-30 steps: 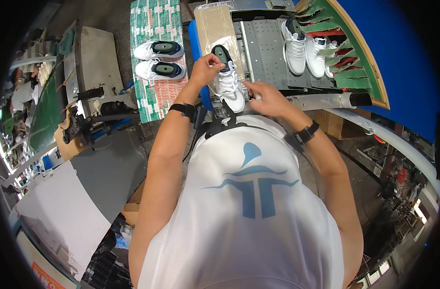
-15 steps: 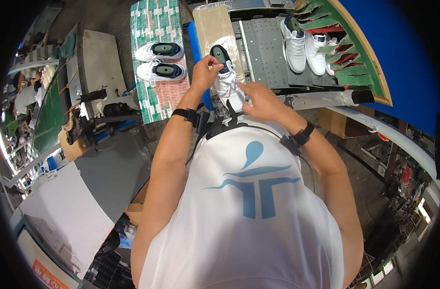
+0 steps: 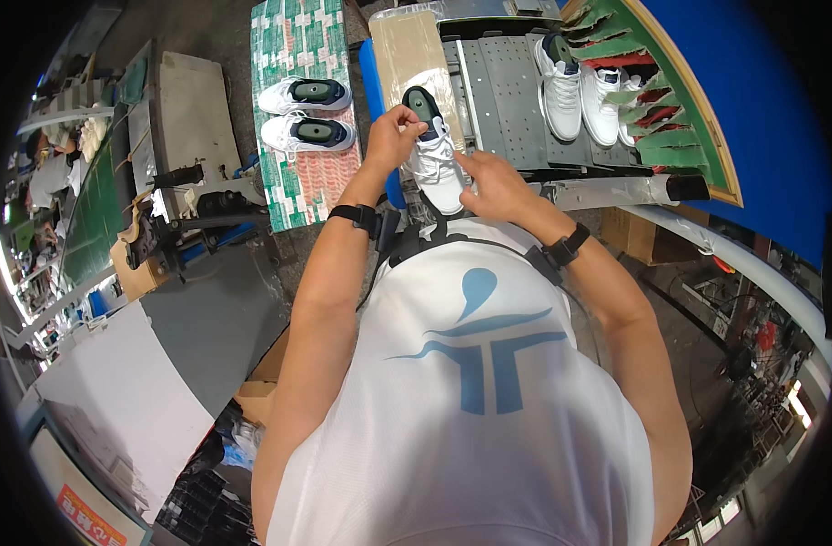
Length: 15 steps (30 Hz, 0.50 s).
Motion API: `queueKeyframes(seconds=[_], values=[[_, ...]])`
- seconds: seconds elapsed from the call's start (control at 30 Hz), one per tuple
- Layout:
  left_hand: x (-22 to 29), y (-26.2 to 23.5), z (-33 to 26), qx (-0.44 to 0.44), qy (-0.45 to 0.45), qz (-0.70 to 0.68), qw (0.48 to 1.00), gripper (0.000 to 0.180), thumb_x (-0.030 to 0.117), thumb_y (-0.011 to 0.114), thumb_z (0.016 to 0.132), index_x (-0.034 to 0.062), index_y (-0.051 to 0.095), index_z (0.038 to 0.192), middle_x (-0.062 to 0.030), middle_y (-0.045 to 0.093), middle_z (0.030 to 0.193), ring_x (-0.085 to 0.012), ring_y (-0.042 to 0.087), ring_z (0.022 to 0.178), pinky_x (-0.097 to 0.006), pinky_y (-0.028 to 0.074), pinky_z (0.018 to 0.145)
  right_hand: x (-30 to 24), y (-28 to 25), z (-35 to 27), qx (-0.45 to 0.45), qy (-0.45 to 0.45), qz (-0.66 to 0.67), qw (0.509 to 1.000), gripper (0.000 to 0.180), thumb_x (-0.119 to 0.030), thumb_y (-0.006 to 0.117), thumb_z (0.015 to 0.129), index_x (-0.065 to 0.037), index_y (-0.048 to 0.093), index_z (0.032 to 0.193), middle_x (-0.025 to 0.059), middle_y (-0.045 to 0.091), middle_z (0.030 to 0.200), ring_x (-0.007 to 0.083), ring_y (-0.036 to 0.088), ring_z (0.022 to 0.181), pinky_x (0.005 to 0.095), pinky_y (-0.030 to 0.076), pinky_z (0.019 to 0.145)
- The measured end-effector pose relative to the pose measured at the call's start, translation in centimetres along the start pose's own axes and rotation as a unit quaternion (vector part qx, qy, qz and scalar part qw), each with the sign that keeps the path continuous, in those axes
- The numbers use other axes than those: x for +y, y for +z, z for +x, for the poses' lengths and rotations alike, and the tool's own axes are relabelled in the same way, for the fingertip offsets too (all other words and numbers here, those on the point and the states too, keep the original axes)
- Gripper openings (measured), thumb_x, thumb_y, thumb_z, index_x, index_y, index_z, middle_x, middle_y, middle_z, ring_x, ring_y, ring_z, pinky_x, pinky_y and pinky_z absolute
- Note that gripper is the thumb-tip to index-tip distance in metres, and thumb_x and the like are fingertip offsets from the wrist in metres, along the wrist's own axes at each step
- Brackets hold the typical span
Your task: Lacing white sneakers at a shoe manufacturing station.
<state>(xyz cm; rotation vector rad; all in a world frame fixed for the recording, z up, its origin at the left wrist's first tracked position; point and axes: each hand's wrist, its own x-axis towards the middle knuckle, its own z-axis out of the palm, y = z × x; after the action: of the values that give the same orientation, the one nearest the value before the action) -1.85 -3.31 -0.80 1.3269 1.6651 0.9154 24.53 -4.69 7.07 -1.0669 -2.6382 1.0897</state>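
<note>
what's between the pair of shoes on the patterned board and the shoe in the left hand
In the head view, left to right: a narrow dark gap, the blue edging, part of the brown board, and the left hand.

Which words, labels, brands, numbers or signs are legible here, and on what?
Red-orange rectangular label on a white panel, lower left: pale characters, not transcribed here.
White fabric shirt: blue emblem, no readable words.
Green, white and red patterned board: fine pattern, too small to tell whether it's text.
Dark green insole in the white laced shoe: mark too small to read.
</note>
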Motion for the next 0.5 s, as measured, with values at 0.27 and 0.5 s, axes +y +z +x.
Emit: queueKeyframes(seconds=[0.27, 0.5], values=[[-1.4, 0.6, 0.5, 0.019, -0.011, -0.035, 0.999, 0.021, 0.015, 0.086, 0.087, 0.0020, 0.071, 0.093, -0.0042, 0.070, 0.080, -0.0126, 0.061, 0.073, -0.032, 0.050, 0.069, 0.5, 0.5, -0.3, 0.016, -0.017, -0.066, 0.998, 0.068, -0.020, 0.067, 0.078, 0.010, 0.061, 0.139, 0.0255, 0.068, 0.101, 0.0424, 0.066, 0.096, 0.0524, 0.051, 0.092], [-0.2, 0.3, 0.4, 0.010, -0.022, -0.039, 0.999, 0.021, 0.015, 0.086, 0.086, 0.0020, 0.071, 0.093, -0.0048, 0.070, 0.082, -0.0124, 0.061, 0.075, -0.032, 0.049, 0.071, -0.5, -0.1, -1.0, 0.038, 0.006, 0.037, 0.999, 0.070, -0.021, 0.068, 0.078, 0.009, 0.061, 0.141, 0.0259, 0.067, 0.103, 0.0433, 0.066, 0.099, 0.0523, 0.051, 0.093]])
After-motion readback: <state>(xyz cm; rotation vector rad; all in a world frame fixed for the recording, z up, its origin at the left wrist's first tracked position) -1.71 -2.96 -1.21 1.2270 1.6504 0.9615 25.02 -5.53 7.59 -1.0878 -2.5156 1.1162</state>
